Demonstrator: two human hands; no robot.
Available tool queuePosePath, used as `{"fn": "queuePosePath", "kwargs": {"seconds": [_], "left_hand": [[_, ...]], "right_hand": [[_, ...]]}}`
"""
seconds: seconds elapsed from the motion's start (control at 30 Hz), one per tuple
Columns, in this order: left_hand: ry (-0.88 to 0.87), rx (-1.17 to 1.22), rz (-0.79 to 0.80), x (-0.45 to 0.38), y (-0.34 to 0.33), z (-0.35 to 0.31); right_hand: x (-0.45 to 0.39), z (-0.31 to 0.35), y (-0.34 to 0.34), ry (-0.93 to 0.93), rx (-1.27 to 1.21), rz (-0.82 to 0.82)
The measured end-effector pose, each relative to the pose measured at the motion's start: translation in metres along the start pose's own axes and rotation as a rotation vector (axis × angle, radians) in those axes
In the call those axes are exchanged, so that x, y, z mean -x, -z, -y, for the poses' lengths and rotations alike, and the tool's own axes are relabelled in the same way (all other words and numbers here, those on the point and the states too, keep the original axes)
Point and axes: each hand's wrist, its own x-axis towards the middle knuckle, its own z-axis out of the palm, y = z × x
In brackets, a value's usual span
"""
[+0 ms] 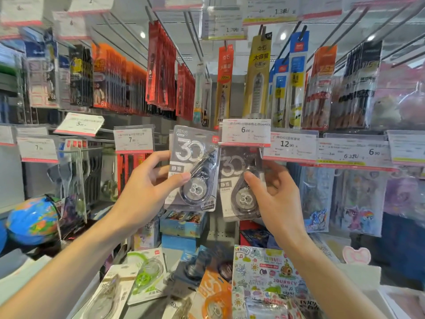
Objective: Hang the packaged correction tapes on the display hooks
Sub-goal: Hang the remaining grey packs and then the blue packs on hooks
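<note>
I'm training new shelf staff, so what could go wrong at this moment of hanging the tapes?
1. The left hand pinches the grey blister-packed correction tape by its side only; it may twist or drop.
2. The white 6.00 price tag hides the hook, so the dark pack in the right hand could miss it.

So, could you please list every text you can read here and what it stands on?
"30", "静音": pack in left hand
"30": pack at right hand
"6.00": price tag above it
"12.90": tag
"7.90": tag
"大容量": yellow pack
Fine print on tags: blurred.
</note>
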Motion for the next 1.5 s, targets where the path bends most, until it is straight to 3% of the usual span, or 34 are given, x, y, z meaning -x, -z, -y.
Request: {"fn": "queuePosePath", "kwargs": {"seconds": [0.5, 0.7, 0.87, 1.1, 1.37, 1.5], "left_hand": [[-0.004, -0.032, -0.100, -0.004, -0.009, 0.018], [0.019, -0.022, -0.088, 0.004, -0.014, 0.026], [0.070, 0.034, -0.044, 0.010, -0.031, 0.033], [0.112, 0.098, 0.021, 0.012, -0.062, 0.035], [0.156, -0.001, 0.104, 0.018, -0.073, 0.040], [0.079, -0.025, -0.003, 0.002, -0.066, 0.028]], "right_hand": [[-0.048, -0.034, -0.036, -0.106, 0.170, -0.030], [-0.055, -0.032, -0.015, -0.190, 0.171, 0.110], [-0.033, -0.017, 0.014, -0.084, 0.200, 0.168], [0.005, -0.012, 0.018, -0.116, -0.008, 0.402], [0.020, -0.018, 0.023, -0.164, -0.121, 0.380], [0.020, -0.016, 0.038, -0.139, -0.133, 0.321]]}}
